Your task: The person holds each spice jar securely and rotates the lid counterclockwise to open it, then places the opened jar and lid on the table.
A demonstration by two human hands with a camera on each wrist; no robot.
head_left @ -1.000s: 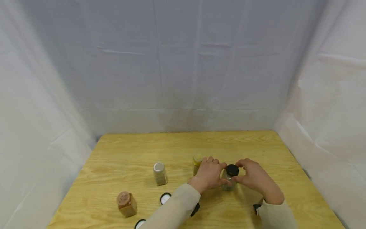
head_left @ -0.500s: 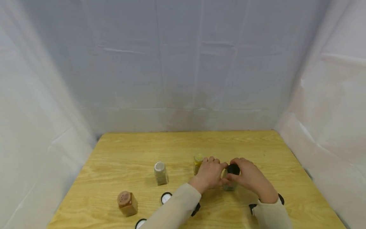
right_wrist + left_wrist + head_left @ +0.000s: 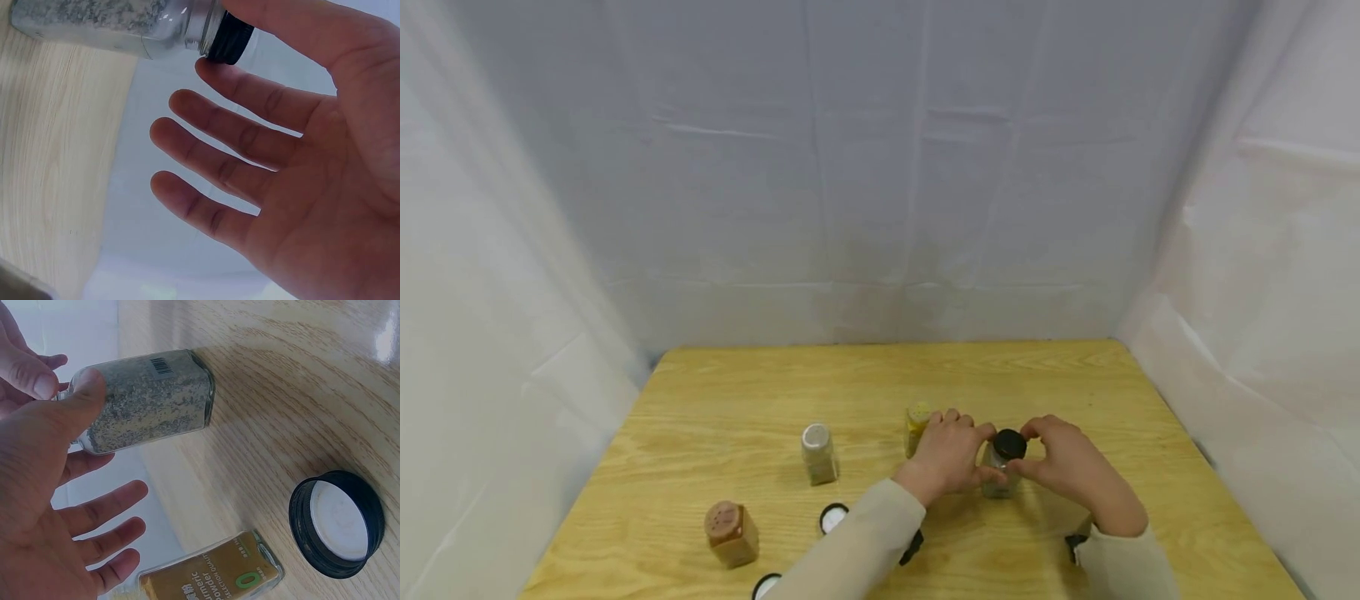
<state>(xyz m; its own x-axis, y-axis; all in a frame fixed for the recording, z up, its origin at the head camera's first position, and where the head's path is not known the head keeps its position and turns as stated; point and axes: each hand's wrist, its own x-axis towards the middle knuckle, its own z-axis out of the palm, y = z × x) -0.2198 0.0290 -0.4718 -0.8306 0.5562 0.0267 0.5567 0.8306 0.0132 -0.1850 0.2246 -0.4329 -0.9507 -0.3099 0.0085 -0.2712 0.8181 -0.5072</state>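
Observation:
A clear glass spice jar (image 3: 150,403) filled with grey flaky seasoning stands upright on the table. My left hand (image 3: 951,457) holds it near the shoulder between thumb and index finger, the other fingers spread loosely. On the jar's neck sits a black screw cap (image 3: 231,39). My right hand (image 3: 1070,468) pinches this cap with thumb and index finger, its other fingers extended in the right wrist view. Just beyond the left hand is a turmeric powder jar (image 3: 215,575), its yellow top (image 3: 919,412) partly visible in the head view.
A loose black cap (image 3: 337,524) lies with its white liner up. Another upturned cap (image 3: 766,586) is at the front edge of view. A pale-topped jar (image 3: 819,457) and a brown spice jar (image 3: 732,536) stand on the left. White sheeting (image 3: 880,167) surrounds the table.
My right hand turned inward over the cap half a second ago, then swung back outward to about its earlier position. The left hand and jar have stayed put.

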